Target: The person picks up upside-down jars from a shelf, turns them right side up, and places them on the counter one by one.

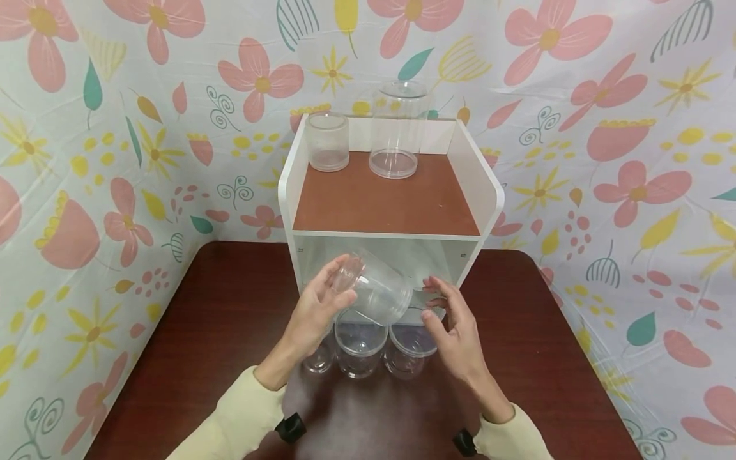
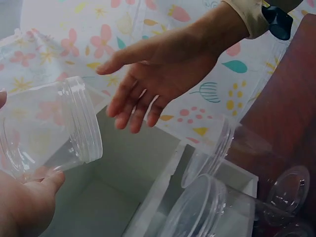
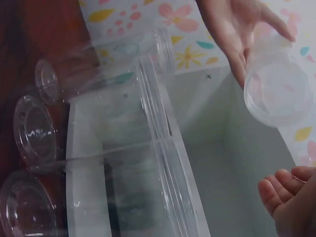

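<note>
My left hand [image 1: 326, 297] grips a clear plastic jar [image 1: 375, 291], tilted with its wide mouth toward the right, in front of the lower opening of a white shelf unit [image 1: 487, 191]. The right hand [image 1: 447, 314] hovers open just right of the jar's mouth and does not touch it. In the left wrist view the jar [image 2: 49, 128] rests against my left palm [image 2: 24, 207], and the right hand [image 2: 163, 74] is spread above it. The right wrist view looks at the jar's base [image 3: 276, 94], the left hand [image 3: 237, 29] behind it and the right fingertips [image 3: 286, 197] below.
Three more clear jars [image 1: 359, 345] stand on the dark wooden table [image 1: 201, 332] under my hands. On the shelf's brown top [image 1: 385, 204] stand a short clear jar [image 1: 328, 140] and a tall one [image 1: 397, 128]. Flowered cloth [image 1: 115, 160] walls in the table.
</note>
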The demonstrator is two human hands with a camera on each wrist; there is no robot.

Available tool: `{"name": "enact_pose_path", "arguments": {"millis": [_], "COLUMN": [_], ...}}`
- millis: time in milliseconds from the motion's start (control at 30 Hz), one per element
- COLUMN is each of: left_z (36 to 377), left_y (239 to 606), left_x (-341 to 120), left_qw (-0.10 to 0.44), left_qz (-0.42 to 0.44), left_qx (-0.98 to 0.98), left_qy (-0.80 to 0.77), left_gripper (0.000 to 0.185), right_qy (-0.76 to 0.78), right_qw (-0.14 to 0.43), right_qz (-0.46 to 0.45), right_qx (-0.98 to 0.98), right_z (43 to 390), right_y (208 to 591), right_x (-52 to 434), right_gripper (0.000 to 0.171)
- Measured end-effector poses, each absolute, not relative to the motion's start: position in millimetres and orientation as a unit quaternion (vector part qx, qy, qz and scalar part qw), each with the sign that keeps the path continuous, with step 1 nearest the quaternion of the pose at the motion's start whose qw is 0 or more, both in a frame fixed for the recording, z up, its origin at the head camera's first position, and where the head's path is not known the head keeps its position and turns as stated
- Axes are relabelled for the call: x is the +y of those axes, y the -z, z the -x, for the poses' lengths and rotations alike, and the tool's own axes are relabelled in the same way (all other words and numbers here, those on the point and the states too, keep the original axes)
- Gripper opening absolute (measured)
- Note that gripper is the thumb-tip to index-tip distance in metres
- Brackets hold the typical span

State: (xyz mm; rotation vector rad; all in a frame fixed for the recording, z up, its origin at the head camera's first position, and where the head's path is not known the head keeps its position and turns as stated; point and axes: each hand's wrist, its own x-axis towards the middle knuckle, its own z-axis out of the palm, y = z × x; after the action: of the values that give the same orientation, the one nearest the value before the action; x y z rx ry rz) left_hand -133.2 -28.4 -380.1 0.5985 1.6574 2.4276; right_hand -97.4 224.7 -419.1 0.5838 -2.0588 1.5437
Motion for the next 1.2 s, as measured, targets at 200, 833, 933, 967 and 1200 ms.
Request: {"name": "enact_pose_path", "arguments": {"millis": [200, 833, 933, 967, 1200], "left_z": [131, 124, 124, 125, 126], "left_y": [387, 397, 396, 396, 390], "left_x": [-20, -15, -17, -18, -26], "left_qw": [0.085, 0.087, 0.087, 0.088, 0.069], "left_qz": [-0.209, -0.21, -0.217, -0.223, -0.25], "left_qx": [0.537, 0.599, 0.618, 0.62, 0.63], "left_qy": [-0.813, -0.768, -0.751, -0.747, -0.732], "left_gripper": [0.08, 0.081, 0.081, 0.081, 0.077], "right_qy": [-0.532, -0.531, -0.559, -0.569, -0.646], "right_qw": [0.224, 0.177, 0.169, 0.167, 0.163], "right_qz": [-0.213, -0.202, -0.197, -0.198, -0.199], "right_qx": [-0.788, -0.803, -0.788, -0.78, -0.719], "right_z": [95, 93, 92, 91, 90], "right_y": [422, 422, 422, 422, 421], "right_x": [219, 210, 210, 210, 216], "right_gripper": [0.074, 0.091, 0.086, 0.086, 0.079]}}
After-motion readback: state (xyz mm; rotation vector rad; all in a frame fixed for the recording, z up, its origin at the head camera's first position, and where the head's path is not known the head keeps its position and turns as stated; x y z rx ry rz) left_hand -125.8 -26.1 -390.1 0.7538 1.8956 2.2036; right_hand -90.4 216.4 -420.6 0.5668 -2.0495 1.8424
